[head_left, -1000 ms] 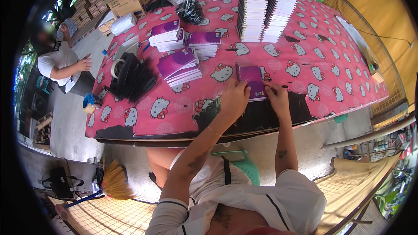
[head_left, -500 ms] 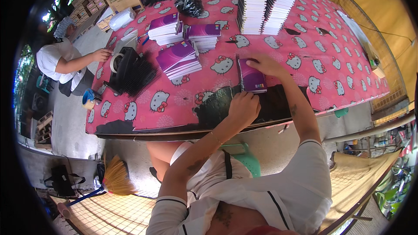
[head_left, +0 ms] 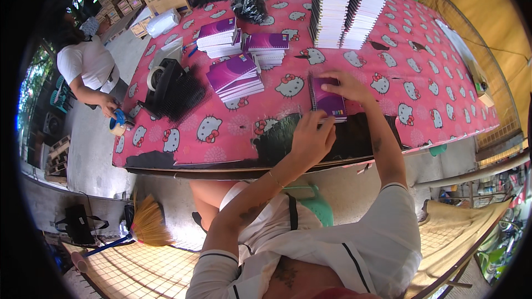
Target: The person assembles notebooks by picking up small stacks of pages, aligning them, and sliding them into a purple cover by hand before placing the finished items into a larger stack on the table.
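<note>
A purple spiral notebook lies near the table's front edge, its dark coil running down the left side. My right hand holds it from the upper right, with the thumb on the cover and the fingers reaching across the top. At the notebook's lower left corner, my left hand has its fingers curled against the coil's end; the fingertips are partly hidden. Stacked purple notebooks stand left of my hands, with more notebook piles behind them.
Tall notebook stacks stand at the back. Black plastic coils lie beside a black tape dispenser at left. A co-worker's hand is on a blue-handled tape roll. A clear bag sits farther back.
My left hand's fingers have shifted and loosened slightly at the notebook's corner. My right hand's fingers reach more over its top. The co-worker's hand has moved nearer, onto the blue-handled tape roll.
</note>
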`<action>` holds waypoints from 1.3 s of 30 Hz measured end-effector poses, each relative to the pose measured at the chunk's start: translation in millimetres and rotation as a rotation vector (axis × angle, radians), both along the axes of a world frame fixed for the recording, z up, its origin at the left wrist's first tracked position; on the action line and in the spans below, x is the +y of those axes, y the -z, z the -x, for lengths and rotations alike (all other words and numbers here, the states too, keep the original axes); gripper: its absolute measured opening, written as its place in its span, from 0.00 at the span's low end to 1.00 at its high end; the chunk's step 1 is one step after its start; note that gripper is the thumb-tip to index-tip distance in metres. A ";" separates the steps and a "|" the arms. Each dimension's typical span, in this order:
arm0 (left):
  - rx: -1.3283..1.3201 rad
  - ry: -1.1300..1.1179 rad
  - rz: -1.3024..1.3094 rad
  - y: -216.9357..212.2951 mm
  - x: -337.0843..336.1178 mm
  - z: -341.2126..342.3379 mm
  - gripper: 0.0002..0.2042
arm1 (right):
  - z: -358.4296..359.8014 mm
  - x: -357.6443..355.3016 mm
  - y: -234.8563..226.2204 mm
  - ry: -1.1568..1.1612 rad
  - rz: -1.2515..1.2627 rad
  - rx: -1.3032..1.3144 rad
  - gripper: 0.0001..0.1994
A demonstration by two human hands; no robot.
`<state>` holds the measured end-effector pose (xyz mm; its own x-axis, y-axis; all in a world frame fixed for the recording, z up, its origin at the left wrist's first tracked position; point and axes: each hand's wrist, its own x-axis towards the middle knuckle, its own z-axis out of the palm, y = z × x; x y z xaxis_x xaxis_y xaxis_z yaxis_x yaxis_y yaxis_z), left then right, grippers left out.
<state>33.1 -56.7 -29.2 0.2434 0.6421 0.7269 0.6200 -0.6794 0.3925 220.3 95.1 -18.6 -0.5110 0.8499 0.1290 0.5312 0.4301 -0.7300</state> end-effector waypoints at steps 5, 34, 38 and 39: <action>0.049 -0.006 0.052 23.2 14.2 6.4 0.14 | 2.0 -3.7 -0.6 -0.026 0.020 0.045 0.27; 0.272 -0.551 0.142 11.3 41.6 322.1 0.09 | 182.8 -165.2 16.6 0.086 0.021 0.519 0.18; 0.425 -0.613 -0.127 21.9 53.3 322.1 0.10 | 194.9 -165.3 25.2 0.091 0.211 0.753 0.18; 0.416 -0.632 -0.134 22.3 50.8 319.6 0.12 | 197.8 -167.5 26.9 0.093 0.223 0.774 0.17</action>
<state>-286.5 -5.8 -51.5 0.1299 0.6634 0.7369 0.9849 -0.1719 -0.0189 22.5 -72.4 -45.5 -0.2725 0.9320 0.2390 -0.1328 0.2096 -0.9687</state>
